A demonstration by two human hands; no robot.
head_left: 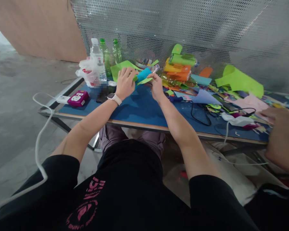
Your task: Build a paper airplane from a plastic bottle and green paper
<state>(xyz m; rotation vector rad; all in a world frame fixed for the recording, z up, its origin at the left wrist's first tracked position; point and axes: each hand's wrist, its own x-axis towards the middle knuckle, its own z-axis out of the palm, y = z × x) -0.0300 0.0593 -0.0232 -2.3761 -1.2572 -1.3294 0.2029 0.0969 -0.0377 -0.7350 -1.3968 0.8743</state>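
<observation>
A plastic bottle (155,68) wrapped in a bright blue sheet (143,74) lies on its side above the table, its clear neck pointing right. My left hand (125,82) is closed around the wrapped end, with its fingers over the top. A light green piece (145,81), felt or foam sheet, lies along the bottle's near side. Its right end is pinched between the fingers of my right hand (156,85), close to the neck. Behind my left hand a larger green sheet (118,71) stands at an angle.
Clear (96,61) and green bottles (116,51) stand at the back left, beside a plastic bag (88,72) and purple box (78,98). Orange-wrapped bottles (179,72), cut scraps (207,97) and a black cable (197,120) cover the right side. Another person's hand (280,118) is far right.
</observation>
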